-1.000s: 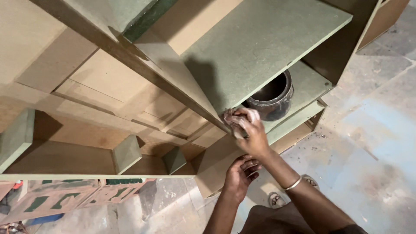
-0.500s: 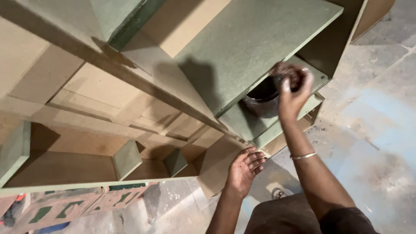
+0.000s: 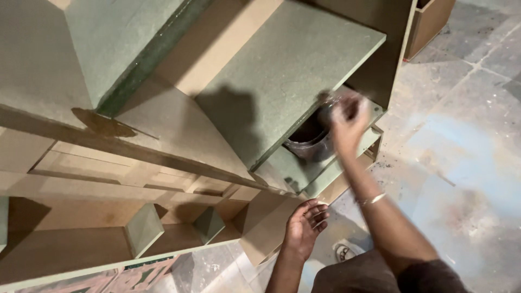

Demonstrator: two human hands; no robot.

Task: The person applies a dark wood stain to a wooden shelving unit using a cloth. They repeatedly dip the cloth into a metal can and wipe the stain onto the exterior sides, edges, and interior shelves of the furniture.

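My right hand (image 3: 347, 122) is blurred with motion and hovers over the rim of a dark metal pot (image 3: 306, 144). Its fingers are closed around a small cloth pad. The pot stands on a green lower shelf (image 3: 287, 168) of a board cabinet, tucked under a wide green shelf board (image 3: 282, 70). My left hand (image 3: 306, 228) is lower down, with the fingers loosely curled against the edge of a brown board (image 3: 266, 228), and it holds nothing. A thin bangle (image 3: 372, 199) circles my right wrist.
The cabinet of brown and green boards (image 3: 135, 163) fills the left and middle, with small green dividers (image 3: 144, 228) in its lower shelf. A stained stone floor (image 3: 461, 135) lies to the right. A brown box (image 3: 429, 21) stands at the top right.
My right hand went from the shelf's front edge up to the pot and now sits over its rim. The view shifted closer. My left hand stayed on the brown board.
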